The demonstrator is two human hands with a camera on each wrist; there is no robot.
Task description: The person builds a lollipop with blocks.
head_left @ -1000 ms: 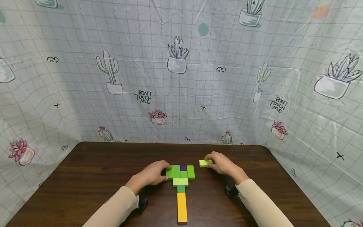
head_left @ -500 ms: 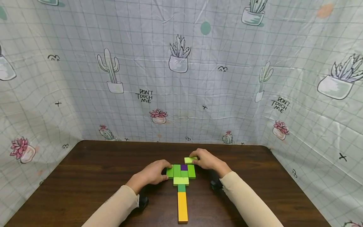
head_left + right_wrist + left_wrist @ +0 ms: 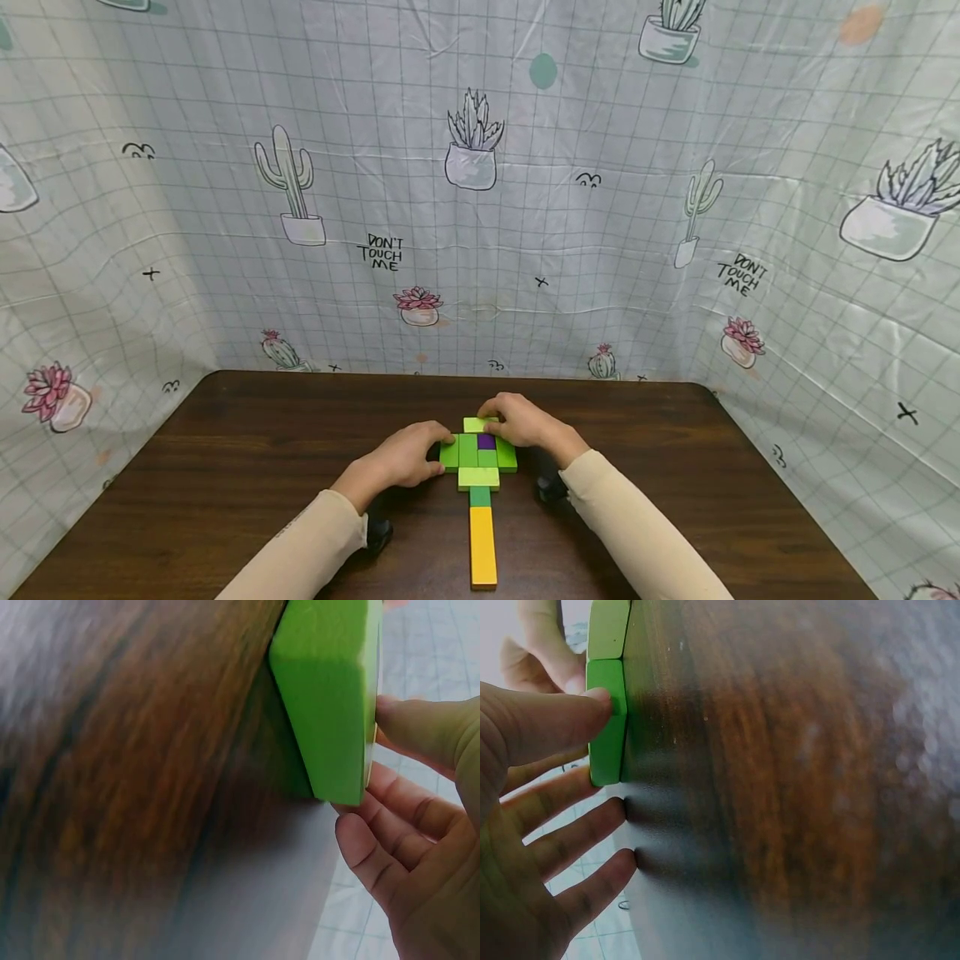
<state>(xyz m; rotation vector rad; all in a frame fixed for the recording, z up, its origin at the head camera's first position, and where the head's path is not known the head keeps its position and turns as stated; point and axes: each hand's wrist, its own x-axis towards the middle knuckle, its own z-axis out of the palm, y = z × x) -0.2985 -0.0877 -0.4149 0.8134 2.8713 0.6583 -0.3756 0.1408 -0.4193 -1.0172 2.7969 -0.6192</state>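
My left hand (image 3: 405, 454) pinches a green block (image 3: 449, 454) at the left end of a row of blocks, thumb on its near end. The left wrist view shows that thumb against the green block's side, with the other fingers spread and touching the table. Across the far edge of the row lies a yellow-green block (image 3: 472, 425), its right end gripped by my right hand (image 3: 521, 419). A small purple block (image 3: 486, 442) sits in the row beside my right thumb. In the right wrist view, a large green block (image 3: 322, 712) partly hides what the right fingers hold.
Below the row, a second yellow-green block (image 3: 478, 478), a dark green block (image 3: 480, 497) and a long orange-yellow block (image 3: 483, 548) form a stem on the dark wooden table (image 3: 225, 467). A cactus-print curtain (image 3: 480, 250) hangs behind and at both sides.
My right hand has brought the yellow-green block leftward from right of the row, until it lies along the row's far edge. The left hand stays at the left green block.
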